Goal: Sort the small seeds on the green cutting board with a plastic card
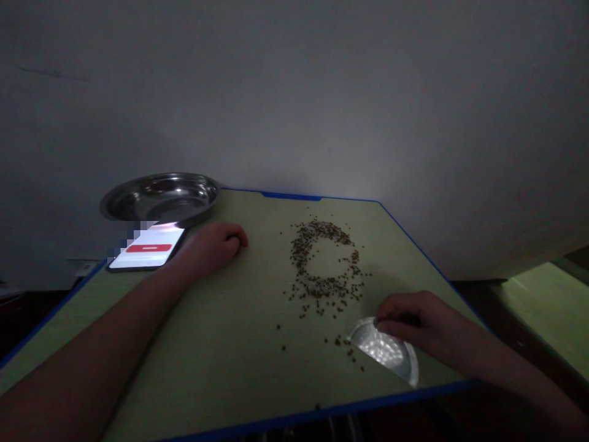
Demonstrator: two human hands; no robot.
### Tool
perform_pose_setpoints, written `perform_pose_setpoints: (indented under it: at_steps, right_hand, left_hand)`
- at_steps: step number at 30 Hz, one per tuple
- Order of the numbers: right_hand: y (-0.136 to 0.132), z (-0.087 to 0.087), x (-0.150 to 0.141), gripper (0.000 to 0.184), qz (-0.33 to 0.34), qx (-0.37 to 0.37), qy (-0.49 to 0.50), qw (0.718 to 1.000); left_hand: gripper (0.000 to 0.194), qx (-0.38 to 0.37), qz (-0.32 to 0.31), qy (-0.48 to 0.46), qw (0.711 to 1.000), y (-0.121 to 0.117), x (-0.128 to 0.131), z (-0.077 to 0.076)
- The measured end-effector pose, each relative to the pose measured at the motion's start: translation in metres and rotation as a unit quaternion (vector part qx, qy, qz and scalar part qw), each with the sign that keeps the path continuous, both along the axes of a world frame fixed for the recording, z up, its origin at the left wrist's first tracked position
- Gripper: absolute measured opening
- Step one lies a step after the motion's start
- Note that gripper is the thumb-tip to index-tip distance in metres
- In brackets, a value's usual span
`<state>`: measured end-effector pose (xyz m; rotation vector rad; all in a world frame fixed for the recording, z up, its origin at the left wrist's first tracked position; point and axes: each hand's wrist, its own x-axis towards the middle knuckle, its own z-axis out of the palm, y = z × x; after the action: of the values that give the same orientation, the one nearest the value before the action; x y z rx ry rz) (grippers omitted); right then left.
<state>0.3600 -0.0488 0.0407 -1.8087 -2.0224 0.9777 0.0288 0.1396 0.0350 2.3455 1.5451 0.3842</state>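
Observation:
A half-round shiny metal plate [383, 348] is pinched at its curved rim in my right hand [405, 316], close to the table's front right. A few small brown grains lie just left of its straight edge. Farther in, many more of these grains [319, 287] are scattered in a broken ring around a bare patch of tabletop. My left hand [217, 245] rests on the table left of the grains, its fingers curled in and nothing visible in them. The palm side is hidden.
The pale green table [221, 350] has a blue edge and stands against a grey wall [294, 98]. At the back left are a wide steel basin [161, 199] and, in front of it, a lit phone [150, 248] beside my left forearm.

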Motion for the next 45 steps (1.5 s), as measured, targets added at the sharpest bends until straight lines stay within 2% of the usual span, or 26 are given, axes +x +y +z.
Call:
perform_pose_setpoints:
  at_steps: [6, 11, 15, 29, 45]
  right_hand:
    - [0.007, -0.001, -0.01, 0.019, 0.007, 0.013, -0.014, 1.0]
    - [0.011, -0.004, -0.005, 0.02, -0.014, 0.041, -0.023, 0.999]
    - [0.013, -0.007, -0.004, 0.02, -0.01, 0.032, -0.019, 0.999]
    - [0.009, -0.008, -0.039, 0.015, 0.019, 0.011, -0.009, 1.0]
    - [0.01, 0.003, -0.074, 0.013, 0.124, -0.004, 0.018, 0.992]
  left_hand:
    - [0.03, -0.002, 0.001, -0.005, 1.0, 0.0, 0.0, -0.001]
    - [0.031, -0.003, 0.005, 0.001, 1.0, 0.0, 0.001, 0.0]
    - [0.031, 0.002, -0.001, -0.003, 1.0, 0.001, 0.0, -0.002]
    - [0.031, -0.008, 0.005, -0.005, 1.0, 0.0, 0.002, 0.0]
    - [0.029, -0.005, 0.006, -0.007, 1.0, -0.003, 0.003, 0.002]
